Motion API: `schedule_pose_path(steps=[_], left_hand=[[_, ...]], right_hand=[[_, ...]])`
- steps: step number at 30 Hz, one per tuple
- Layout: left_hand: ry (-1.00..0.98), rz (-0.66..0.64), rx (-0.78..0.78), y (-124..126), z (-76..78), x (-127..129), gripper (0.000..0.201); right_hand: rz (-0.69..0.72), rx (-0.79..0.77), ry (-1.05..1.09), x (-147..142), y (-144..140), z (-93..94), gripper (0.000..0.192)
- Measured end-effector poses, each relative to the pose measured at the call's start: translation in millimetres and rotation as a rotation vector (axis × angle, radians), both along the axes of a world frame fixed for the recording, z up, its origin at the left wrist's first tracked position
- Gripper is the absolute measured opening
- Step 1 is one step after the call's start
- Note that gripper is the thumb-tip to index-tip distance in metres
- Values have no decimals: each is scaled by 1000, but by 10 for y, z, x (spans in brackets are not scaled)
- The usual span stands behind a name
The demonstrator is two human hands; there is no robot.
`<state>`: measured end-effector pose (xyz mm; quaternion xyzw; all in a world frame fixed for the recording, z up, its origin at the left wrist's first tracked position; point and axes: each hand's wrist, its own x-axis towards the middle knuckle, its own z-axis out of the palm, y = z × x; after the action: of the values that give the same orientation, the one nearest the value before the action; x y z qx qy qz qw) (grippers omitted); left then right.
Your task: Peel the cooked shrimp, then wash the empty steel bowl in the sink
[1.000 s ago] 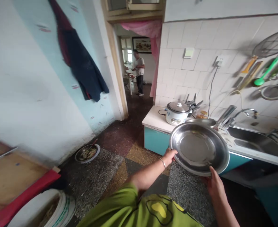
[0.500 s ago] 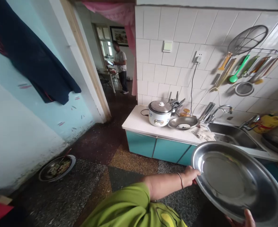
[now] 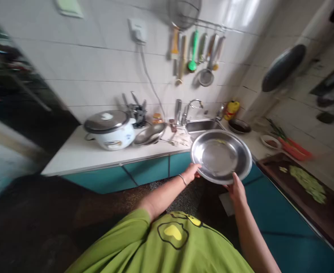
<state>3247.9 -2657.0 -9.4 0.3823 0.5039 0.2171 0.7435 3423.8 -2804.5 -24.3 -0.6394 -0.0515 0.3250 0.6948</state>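
Observation:
A wide, shiny metal basin (image 3: 215, 157) is held up in front of the counter, close to the sink's front edge. My left hand (image 3: 192, 171) is closed on its left rim, with a bracelet on the wrist. On the near right rim, my right hand (image 3: 236, 189) grips it with the thumb over the edge and the other fingers underneath. A few small yellowish-green bits show inside the basin. Just behind it lies the metal sink (image 3: 203, 126) with its curved faucet (image 3: 194, 106).
To the left on the counter stand a rice cooker (image 3: 110, 131), a metal pan (image 3: 150, 133) and a knife block (image 3: 138, 113). On the right, sliced green vegetable (image 3: 309, 184) lies on a dark cutting board (image 3: 280, 170), beside a red basket (image 3: 294, 148). Utensils hang above the sink.
The view has swung right, from the doorway toward the sink and the right-hand counter. The basin stays in both hands and now appears farther off, by the sink.

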Motion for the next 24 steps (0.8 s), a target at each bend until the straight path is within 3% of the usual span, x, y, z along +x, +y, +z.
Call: schedule_pose_path(steps=[6,11,18,21,24], left_hand=[[12,45,-14,721,-71,856,14],[4,133,-23,1537,-217,1468,13],[35,281,-43,2763,-398,1917,10],[49,350,-41,3110,-521,2072,9],[69,407,-44,3363,-672,2270,9]], right_hand=[[9,26,140,865,779,-71,34],[50,-7,197,1427,1505,7,32],[-57,-53,29,2196,2572,166,21],[-26,-35,-75,2602,3101,162,20],[46,-27,-172,3106,3725,105,30]])
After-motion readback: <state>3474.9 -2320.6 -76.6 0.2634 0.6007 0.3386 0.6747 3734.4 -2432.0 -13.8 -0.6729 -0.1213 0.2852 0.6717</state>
